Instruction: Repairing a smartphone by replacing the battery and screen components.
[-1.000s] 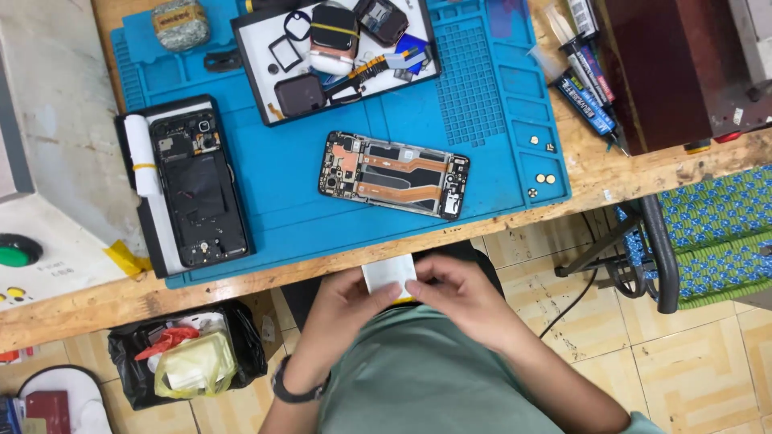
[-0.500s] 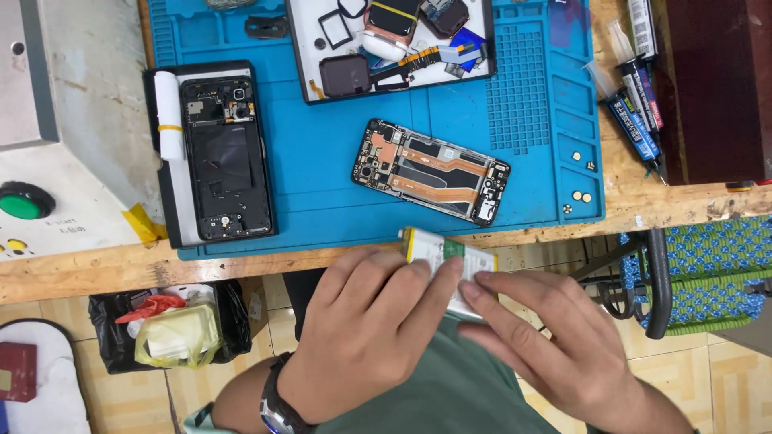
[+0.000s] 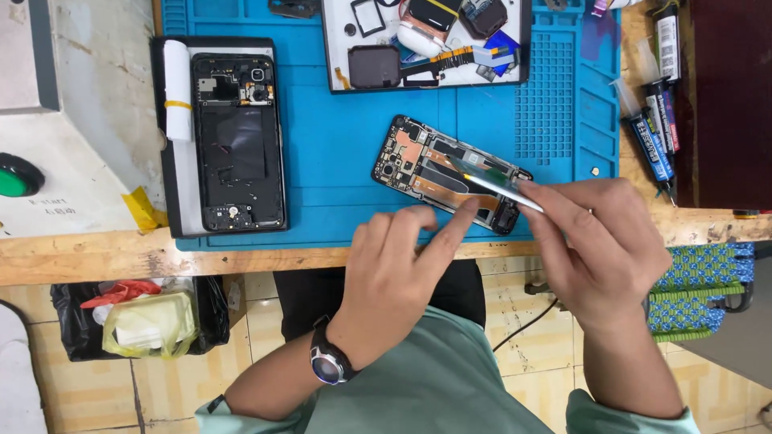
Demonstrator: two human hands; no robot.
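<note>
My right hand (image 3: 599, 249) pinches a thin flat rectangular part (image 3: 489, 180) and holds it edge-on, tilted, just above an opened phone (image 3: 418, 161) that lies with its circuit board exposed on the blue work mat (image 3: 338, 169). My left hand (image 3: 398, 265), with a wristwatch, rests at the mat's near edge. Its fingers are spread, and its index fingertip reaches up to the lower right end of the phone, under the part. Whether that finger touches the part is unclear.
A second stripped phone frame (image 3: 237, 141) lies in a black tray at the left. A white tray (image 3: 334, 48) of small parts sits at the back. Glue tubes (image 3: 651, 128) lie right. A white machine with a green button (image 3: 16, 177) stands left; a bag-lined bin (image 3: 145, 317) below.
Both hands have risen from my lap to the mat. The flat part, held low between both hands before, is now in the right hand over the opened phone. The view has shifted closer.
</note>
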